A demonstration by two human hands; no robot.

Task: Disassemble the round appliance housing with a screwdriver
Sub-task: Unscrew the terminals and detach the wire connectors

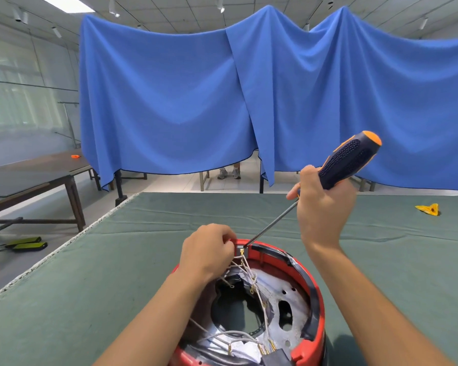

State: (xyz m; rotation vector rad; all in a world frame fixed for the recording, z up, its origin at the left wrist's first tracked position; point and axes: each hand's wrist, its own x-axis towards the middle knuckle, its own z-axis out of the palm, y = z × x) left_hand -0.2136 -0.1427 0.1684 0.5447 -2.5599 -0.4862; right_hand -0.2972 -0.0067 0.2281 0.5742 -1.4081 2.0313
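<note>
the red housing (316, 291) sits on the green table (148, 233), directly below both hands. the right hand (321, 204) grips the screwdriver (349, 159), whose shaft slants down-left to the far rim. the left hand (209, 253), nearer, pinches wires (245, 268) there.

The housing (316, 294) has a red rim around a silvery metal inside. The screwdriver (347, 159) handle is dark navy with a dotted texture and orange end. Green cloth covers the counter (117, 273); the curtain (169, 101) is blue.
</note>
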